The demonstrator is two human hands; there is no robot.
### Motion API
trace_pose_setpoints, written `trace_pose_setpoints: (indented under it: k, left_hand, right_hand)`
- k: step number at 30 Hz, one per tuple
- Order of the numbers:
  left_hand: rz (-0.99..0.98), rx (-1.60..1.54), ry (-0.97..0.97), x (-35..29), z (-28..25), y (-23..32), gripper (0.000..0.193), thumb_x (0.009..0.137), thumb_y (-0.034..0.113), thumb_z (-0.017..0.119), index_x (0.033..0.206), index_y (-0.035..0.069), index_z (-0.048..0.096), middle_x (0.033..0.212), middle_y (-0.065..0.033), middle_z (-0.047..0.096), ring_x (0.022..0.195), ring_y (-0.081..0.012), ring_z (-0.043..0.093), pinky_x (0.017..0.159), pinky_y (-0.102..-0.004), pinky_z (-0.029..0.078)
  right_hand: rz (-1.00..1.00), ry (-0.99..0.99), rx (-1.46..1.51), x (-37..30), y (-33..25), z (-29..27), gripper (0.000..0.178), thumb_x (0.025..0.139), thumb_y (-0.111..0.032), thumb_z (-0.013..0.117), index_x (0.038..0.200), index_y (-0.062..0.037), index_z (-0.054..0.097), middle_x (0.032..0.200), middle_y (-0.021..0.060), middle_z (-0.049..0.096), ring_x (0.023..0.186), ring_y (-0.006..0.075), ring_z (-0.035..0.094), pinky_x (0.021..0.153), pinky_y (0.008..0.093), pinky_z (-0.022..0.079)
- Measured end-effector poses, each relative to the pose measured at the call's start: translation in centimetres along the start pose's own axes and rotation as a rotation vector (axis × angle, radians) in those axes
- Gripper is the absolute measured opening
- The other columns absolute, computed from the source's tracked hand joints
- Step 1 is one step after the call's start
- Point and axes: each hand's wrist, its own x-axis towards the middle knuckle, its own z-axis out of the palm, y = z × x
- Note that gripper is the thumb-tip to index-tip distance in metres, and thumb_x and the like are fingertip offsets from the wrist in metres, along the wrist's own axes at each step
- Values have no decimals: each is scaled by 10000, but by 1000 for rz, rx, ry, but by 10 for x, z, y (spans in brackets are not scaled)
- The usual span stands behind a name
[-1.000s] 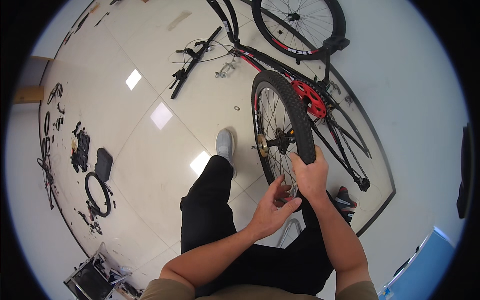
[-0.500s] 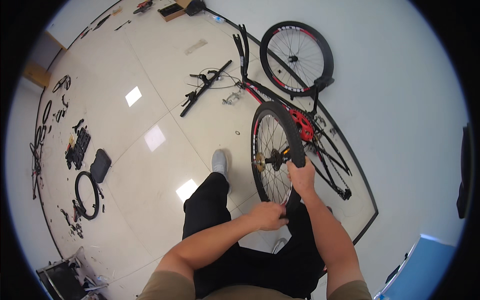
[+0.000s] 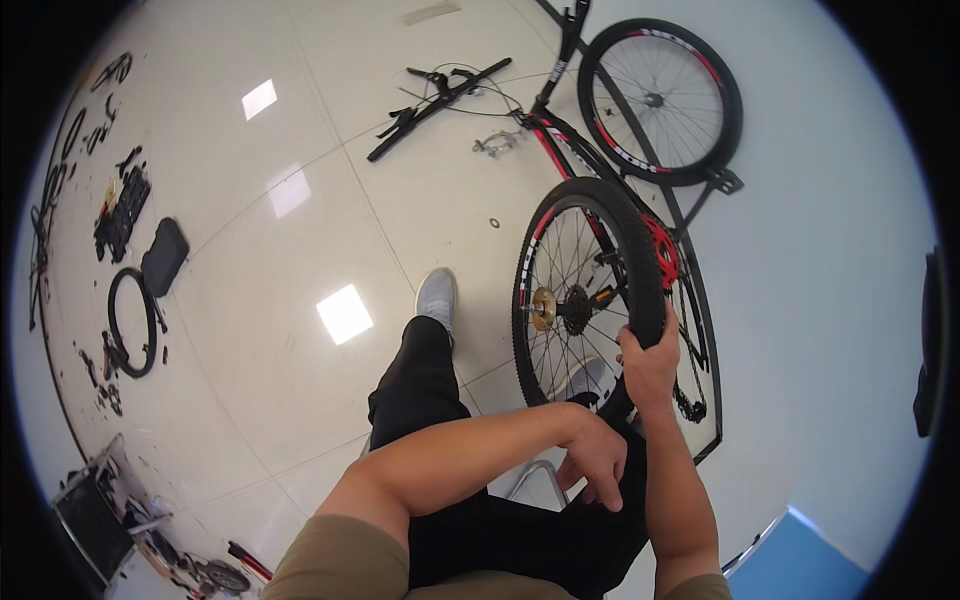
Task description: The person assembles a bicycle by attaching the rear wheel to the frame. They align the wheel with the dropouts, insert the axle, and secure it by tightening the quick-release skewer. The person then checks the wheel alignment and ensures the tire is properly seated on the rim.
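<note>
A bicycle wheel [image 3: 636, 240] stands upright close in front of me, with a knobby black tyre and a red-and-white rim. Its hub carries a gold disc [image 3: 541, 309] and a dark cassette [image 3: 577, 310]. My right hand [image 3: 651, 368] grips the tyre on its near right side. My left hand [image 3: 598, 455] is off the wheel, just below its near edge and over my thigh, fingers apart and bent downward. Behind the wheel lies a black-and-red bike frame [image 3: 549, 146] with a red chainring [image 3: 661, 250]; the wheel hides part of it.
Another wheel [image 3: 735, 110] lies beyond the frame. A handlebar [image 3: 440, 108] with cables, a silver metal part [image 3: 494, 144] and a small ring [image 3: 494, 223] rest on the tiles. Further left are a black case [image 3: 165, 257], tools [image 3: 122, 212] and a loose wheel [image 3: 132, 322].
My left hand has let go of the rim's lower edge and moved down and right. My right hand keeps its hold on the tyre. The view has shifted.
</note>
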Motion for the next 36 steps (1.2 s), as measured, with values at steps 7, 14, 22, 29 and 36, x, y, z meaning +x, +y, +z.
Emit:
trace_pose_setpoints:
  k: [7, 14, 22, 29, 36]
  left_hand:
    - [-265, 220, -161, 42, 16, -21, 728, 845, 552, 766, 1213, -66, 658, 1187, -199, 715, 984, -383, 727, 870, -501, 601]
    - [505, -365, -249, -46, 3, 10, 510, 878, 257, 774, 1239, -79, 645, 1133, -237, 726, 786, -294, 748, 674, -358, 628]
    - [1233, -1616, 1728, -132, -70, -23, 319, 959, 351, 626, 1097, 65, 587, 949, -89, 640, 839, -234, 623, 790, -374, 511]
    - [1175, -1289, 2053, -138, -83, -37, 288, 941, 253, 615, 1129, 38, 576, 983, -92, 625, 859, -214, 607, 749, -381, 524]
    - [1148, -1367, 2146, -143, -87, -31, 333, 946, 252, 608, 1172, 10, 568, 983, -97, 623, 832, -209, 607, 711, -358, 528]
  right_hand:
    - [148, -83, 154, 9, -66, 1, 746, 858, 33, 638, 1547, -22, 357, 1001, 87, 656, 718, 128, 641, 577, 258, 532]
    - [105, -67, 194, -4, -140, -77, 790, 869, 49, 617, 1592, -92, 331, 1002, 94, 664, 763, 141, 658, 596, 270, 544]
    - [-158, -48, -52, -30, -73, -39, 764, 851, 44, 647, 1559, -44, 375, 1347, 179, 600, 1088, 256, 642, 893, 315, 519]
    - [-206, -44, 40, -26, -28, 8, 766, 857, 16, 679, 1550, 9, 352, 1271, 209, 640, 1080, 254, 663, 952, 320, 514]
    - [-47, -62, 87, -13, -40, -11, 773, 837, 29, 653, 1557, -45, 382, 1174, 152, 671, 958, 185, 663, 863, 289, 531]
